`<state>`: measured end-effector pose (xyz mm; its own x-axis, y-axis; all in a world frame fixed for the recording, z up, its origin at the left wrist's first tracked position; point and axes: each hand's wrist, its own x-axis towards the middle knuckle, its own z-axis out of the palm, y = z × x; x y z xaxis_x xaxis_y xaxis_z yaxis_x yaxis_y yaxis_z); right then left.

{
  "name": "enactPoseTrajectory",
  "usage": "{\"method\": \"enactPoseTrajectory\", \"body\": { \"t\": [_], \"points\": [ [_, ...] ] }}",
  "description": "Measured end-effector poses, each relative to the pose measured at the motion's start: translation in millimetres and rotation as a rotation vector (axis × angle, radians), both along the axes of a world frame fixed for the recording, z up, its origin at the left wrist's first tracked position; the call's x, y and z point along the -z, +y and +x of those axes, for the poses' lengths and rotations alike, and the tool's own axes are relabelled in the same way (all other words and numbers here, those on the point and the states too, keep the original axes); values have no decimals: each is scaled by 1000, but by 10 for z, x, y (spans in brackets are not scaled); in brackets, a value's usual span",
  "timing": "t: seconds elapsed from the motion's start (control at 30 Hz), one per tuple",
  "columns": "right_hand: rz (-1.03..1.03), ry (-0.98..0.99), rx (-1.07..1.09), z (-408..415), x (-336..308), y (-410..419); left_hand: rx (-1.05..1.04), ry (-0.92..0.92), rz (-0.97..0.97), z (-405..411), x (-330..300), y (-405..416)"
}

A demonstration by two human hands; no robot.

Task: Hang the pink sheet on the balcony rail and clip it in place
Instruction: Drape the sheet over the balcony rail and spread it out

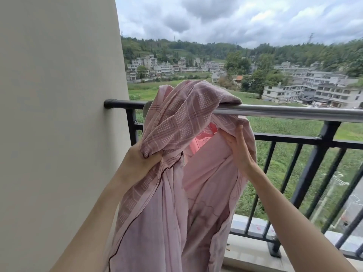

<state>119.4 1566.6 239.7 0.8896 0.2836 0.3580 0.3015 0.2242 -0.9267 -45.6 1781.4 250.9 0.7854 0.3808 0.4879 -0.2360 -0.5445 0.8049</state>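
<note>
The pink sheet (188, 114) with a white-dotted check border is bunched over the silver top rail (294, 112) of the balcony, near the wall. Its long part hangs down on my side. My left hand (139, 160) is closed on a gathered fold of the sheet just below the rail on the left. My right hand (238, 148) reaches up under the rail and grips the sheet's edge on the right side of the bunch. A brighter pink patch shows between the folds. No clip is in view.
A beige wall (59, 114) stands close on the left, where the rail's black end (112, 104) meets it. Black vertical bars (312, 173) run below the rail above a pale ledge (253, 246). Fields and buildings lie far below.
</note>
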Motion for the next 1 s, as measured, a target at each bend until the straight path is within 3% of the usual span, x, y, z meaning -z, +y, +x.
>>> {"method": "enactPoseTrajectory", "body": {
  "t": [0.1,0.3,0.4,0.63,0.73,0.83,1.0],
  "points": [
    [117,60,17,-100,227,28,41,76,-123,23,161,-112],
    [-108,-38,-295,-612,524,275,174,242,-349,140,481,-426],
    [15,150,-407,-665,603,296,225,293,-390,106,716,-507],
    [-5,364,-462,-702,832,363,166,369,-383,-59,1143,-643],
    [42,453,-345,-488,882,330,127,357,-365,-116,1180,-529],
    [42,392,-119,-263,909,197,63,280,-341,-197,1170,-325],
    [38,298,46,153,693,-187,41,211,-319,-266,1119,-54]
  ]
}}
